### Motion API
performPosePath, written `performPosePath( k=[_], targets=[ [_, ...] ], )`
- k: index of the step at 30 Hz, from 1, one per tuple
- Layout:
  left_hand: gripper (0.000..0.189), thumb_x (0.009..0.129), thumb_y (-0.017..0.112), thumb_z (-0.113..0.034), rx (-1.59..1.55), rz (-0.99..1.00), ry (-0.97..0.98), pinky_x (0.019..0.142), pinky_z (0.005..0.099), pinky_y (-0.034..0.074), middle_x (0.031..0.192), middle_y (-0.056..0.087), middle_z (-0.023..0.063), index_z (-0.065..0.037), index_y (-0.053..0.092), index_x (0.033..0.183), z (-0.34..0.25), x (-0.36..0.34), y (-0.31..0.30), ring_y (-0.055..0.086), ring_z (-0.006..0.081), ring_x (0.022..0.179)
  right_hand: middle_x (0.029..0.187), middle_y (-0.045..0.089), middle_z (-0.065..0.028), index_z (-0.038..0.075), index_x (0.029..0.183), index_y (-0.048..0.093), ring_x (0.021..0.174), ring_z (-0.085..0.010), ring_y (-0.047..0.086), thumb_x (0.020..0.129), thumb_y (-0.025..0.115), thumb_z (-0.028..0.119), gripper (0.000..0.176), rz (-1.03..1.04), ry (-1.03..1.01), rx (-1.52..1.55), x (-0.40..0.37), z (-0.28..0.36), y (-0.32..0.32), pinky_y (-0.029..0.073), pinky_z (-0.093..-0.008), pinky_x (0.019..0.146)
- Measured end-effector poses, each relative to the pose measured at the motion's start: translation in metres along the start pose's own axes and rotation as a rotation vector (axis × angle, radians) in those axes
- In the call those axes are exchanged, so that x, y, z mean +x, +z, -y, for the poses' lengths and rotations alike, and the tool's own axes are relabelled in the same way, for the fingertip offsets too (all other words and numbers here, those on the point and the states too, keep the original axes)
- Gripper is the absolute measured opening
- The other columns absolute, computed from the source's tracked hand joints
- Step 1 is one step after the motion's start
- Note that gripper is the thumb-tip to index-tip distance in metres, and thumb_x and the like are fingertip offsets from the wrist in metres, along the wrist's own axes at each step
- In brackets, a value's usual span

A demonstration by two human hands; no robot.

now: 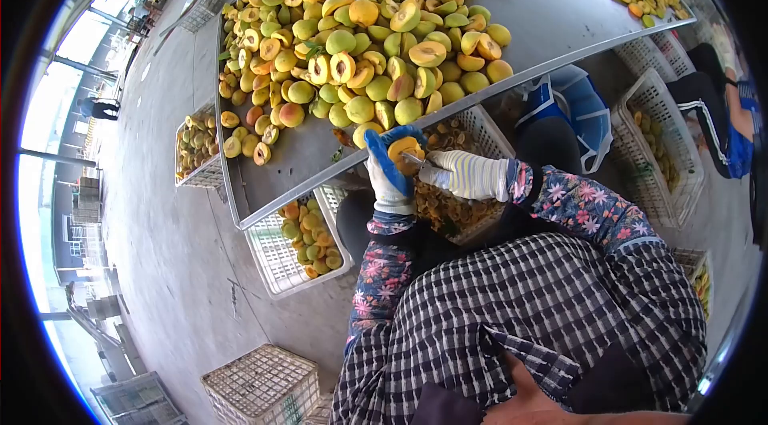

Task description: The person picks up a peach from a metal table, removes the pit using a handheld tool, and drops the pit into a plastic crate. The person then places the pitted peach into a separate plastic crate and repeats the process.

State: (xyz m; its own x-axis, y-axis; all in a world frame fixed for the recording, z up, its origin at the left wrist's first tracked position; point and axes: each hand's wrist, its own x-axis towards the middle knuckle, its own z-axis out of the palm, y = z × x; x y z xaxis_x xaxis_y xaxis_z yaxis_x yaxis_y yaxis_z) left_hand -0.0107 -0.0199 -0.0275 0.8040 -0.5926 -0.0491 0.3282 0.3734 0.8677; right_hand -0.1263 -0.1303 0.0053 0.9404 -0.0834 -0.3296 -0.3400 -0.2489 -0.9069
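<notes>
My left hand point(389, 173), in a white and blue glove, is wrapped round a yellow peach half point(406, 154) just off the table's front edge. Its cut face is turned toward my right hand point(464, 174), which wears a striped knit glove. The right fingers are closed on a small metal-bladed tool point(414, 158); its tip is at the peach flesh, and the handle is hidden in the glove. Below both hands stands a crate point(494, 130) of pits and scraps. A large heap of peaches point(360, 41), many cut open, lies right beyond my hands.
The metal table point(300, 194) has a raised rim. Crates of fruit stand at its left point(200, 173), below its edge point(276, 265) and to the right point(640, 177). A slatted crate point(260, 381) sits on the floor behind left. Another person's dark-clothed leg point(700, 97) is at right.
</notes>
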Motion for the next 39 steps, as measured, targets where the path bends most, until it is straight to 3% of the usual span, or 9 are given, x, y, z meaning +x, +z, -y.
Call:
performPosePath(
  k=[4,8,11,19,20,23,27,28,39],
  targets=[
    [0.056,0.102,0.041,-0.05,0.025,0.031,-0.227,0.077,0.0381,0.055,0.085,0.067,0.0154,0.004,0.059,0.102,-0.001,0.002,-0.006,0.066,0.0272,0.079,0.09,0.067,-0.0223,0.0,0.115,0.055,0.086,-0.0398,0.064,0.097,0.055,0.035,0.039,0.182,0.349,0.237,-0.017,0.027,-0.01,0.05,-0.043,0.077],
    [0.051,0.104,0.042,-0.043,0.259,0.117,-0.193,0.075,0.0381,0.057,0.084,0.067,0.0156,0.005,0.059,0.1,-0.004,0.003,-0.005,0.068,0.0265,0.078,0.064,0.049,0.0014,0.009,0.111,0.056,0.051,-0.0114,0.049,0.098,0.056,0.043,0.037,-0.231,-0.583,-0.397,0.025,-0.08,0.017,0.042,-0.0283,0.046],
    [0.051,0.104,0.042,-0.041,0.105,0.041,-0.201,0.071,0.0388,0.058,0.084,0.067,0.0156,0.007,0.059,0.099,0.001,-0.002,-0.002,0.068,0.0267,0.073,0.063,0.048,0.0012,0.01,0.106,0.055,0.045,-0.0119,0.046,0.098,0.054,0.043,0.034,0.123,0.275,0.299,-0.02,0.015,0.005,0.038,-0.0287,0.04],
    [0.051,0.1,0.053,-0.041,-0.054,-0.038,-0.131,0.06,0.0352,0.057,0.077,0.067,0.0136,0.008,0.063,0.092,-0.003,-0.003,0.011,0.066,0.024,0.063,0.07,0.053,-0.0017,0.006,0.109,0.056,0.052,-0.0144,0.053,0.101,0.051,0.039,0.034,0.106,0.249,0.383,-0.022,0.011,0.012,0.045,-0.0296,0.049],
    [0.051,0.1,0.053,-0.042,-0.083,-0.059,-0.152,0.06,0.035,0.057,0.077,0.067,0.0134,0.008,0.063,0.092,-0.002,-0.002,0.01,0.066,0.0238,0.063,0.083,0.06,-0.0061,0.001,0.119,0.055,0.07,-0.019,0.06,0.101,0.052,0.034,0.038,-0.074,-0.141,0.066,-0.007,-0.023,0.026,0.05,-0.0316,0.067],
    [0.049,0.101,0.05,-0.04,0.113,0.068,-0.07,0.064,0.0381,0.058,0.079,0.068,0.0171,0.008,0.059,0.097,-0.006,-0.002,0.007,0.069,0.0274,0.069,0.094,0.063,-0.0095,-0.001,0.125,0.053,0.086,-0.0223,0.061,0.101,0.052,0.031,0.04,-0.068,-0.197,-0.014,-0.01,-0.024,0.018,0.047,-0.0317,0.083],
    [0.053,0.101,0.049,-0.044,-0.05,0.001,-0.198,0.067,0.0398,0.058,0.079,0.068,0.0174,0.007,0.059,0.097,-0.006,-0.002,0.009,0.068,0.0293,0.068,0.066,0.053,-0.0002,0.009,0.1,0.057,0.05,-0.0131,0.051,0.099,0.053,0.043,0.034,0.222,0.325,0.694,-0.025,0.013,0.007,0.041,-0.0282,0.045],
    [0.053,0.101,0.049,-0.044,-0.056,-0.002,-0.185,0.067,0.0399,0.058,0.079,0.067,0.0172,0.007,0.059,0.098,-0.006,-0.003,0.01,0.068,0.0295,0.069,0.058,0.042,0.0044,0.014,0.098,0.056,0.041,-0.0083,0.038,0.099,0.053,0.046,0.033,0.194,0.354,0.772,-0.028,0.019,0.011,0.028,-0.0236,0.038],
    [0.047,0.105,0.04,-0.037,-0.027,0.281,-0.163,0.071,0.0399,0.059,0.087,0.066,0.0168,0.006,0.058,0.105,-0.003,-0.008,0.01,0.069,0.028,0.074,0.059,0.04,0.0051,0.009,0.098,0.058,0.042,-0.0078,0.034,0.1,0.052,0.045,0.036,0.32,0.39,1.063,-0.042,0.006,-0.004,0.024,-0.0238,0.04]
  ],
)
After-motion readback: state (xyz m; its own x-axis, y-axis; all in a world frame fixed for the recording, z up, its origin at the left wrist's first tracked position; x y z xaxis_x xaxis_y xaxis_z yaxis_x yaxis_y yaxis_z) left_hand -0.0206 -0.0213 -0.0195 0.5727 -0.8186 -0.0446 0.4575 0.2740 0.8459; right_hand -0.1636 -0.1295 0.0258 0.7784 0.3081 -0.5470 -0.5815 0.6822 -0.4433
